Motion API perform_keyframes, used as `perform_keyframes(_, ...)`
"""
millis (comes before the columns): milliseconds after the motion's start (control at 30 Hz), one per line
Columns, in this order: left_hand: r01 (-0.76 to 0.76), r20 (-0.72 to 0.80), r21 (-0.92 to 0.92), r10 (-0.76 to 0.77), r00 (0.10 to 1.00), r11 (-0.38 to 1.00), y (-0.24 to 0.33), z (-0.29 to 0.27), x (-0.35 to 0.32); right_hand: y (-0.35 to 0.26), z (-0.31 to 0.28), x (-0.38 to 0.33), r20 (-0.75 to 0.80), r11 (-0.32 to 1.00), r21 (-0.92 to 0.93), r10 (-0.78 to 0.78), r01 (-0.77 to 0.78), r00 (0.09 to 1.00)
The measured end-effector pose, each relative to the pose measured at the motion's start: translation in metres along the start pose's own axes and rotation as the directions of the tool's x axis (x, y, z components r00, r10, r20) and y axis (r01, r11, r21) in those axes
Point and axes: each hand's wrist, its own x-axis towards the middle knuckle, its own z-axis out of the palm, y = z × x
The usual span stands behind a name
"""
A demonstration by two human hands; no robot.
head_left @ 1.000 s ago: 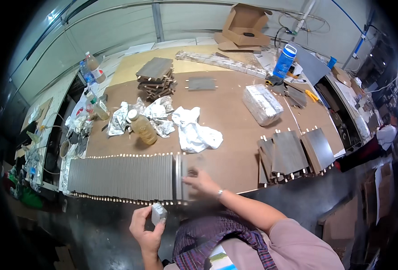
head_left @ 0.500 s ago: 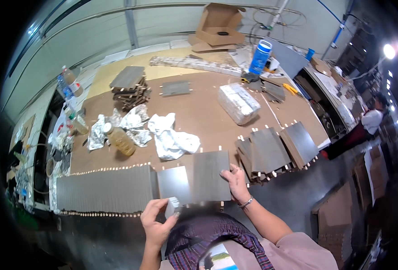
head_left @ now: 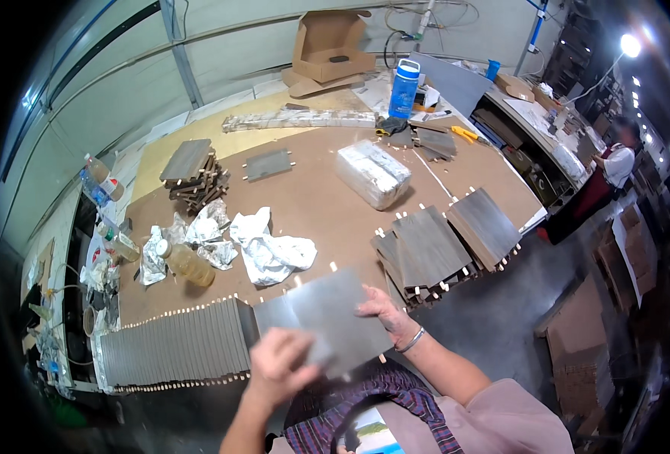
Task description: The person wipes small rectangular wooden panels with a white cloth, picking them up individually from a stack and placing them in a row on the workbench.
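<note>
A flat grey panel (head_left: 335,318) with small pale wooden pegs along its edges is tilted up at the table's front edge. My right hand (head_left: 389,314) grips its right edge, the thumb on the face. My left hand (head_left: 280,365), smeared by motion, is curled over the panel's lower left part. Whatever its fingers hold is hidden. Just left stands a long row of similar grey panels (head_left: 176,344) on edge, pegs showing above and below. To the right lie stacked panels (head_left: 435,246), with another stack (head_left: 486,223) beside them.
White crumpled cloth (head_left: 267,250) and a bottle of yellowish liquid (head_left: 187,263) are beyond the row. Farther back are a panel pile (head_left: 191,170), a single panel (head_left: 268,164), a white-wrapped block (head_left: 373,174), a blue bottle (head_left: 404,91) and an open carton (head_left: 327,49). A person (head_left: 615,166) stands far right.
The panel has been lifted and tilted in my right hand. My left hand, which held a small pale grey block beside the panel, has moved onto its face. The view has turned slightly.
</note>
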Motion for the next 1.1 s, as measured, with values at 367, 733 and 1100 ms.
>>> perform_keyframes(367, 0.024, -0.117, 0.079, -0.015, 0.993, 0.997, 0.007, 0.005, 0.021, 0.005, 0.009, 0.011, -0.163, 0.992, 0.056, -0.100, 0.110, 0.982)
perform_keyframes(733, 0.154, -0.062, 0.244, -0.143, 0.988, 0.958, -0.024, -0.006, -0.007, -0.008, 0.008, 0.011, -0.296, 0.947, -0.090, -0.320, 0.307, 0.900)
perform_keyframes(1100, 0.072, -0.244, 0.016, -0.066, 0.968, 0.997, 0.020, 0.045, 0.071, 0.035, 0.026, -0.010, -0.064, 0.852, -0.405, -0.390, 0.333, 0.919)
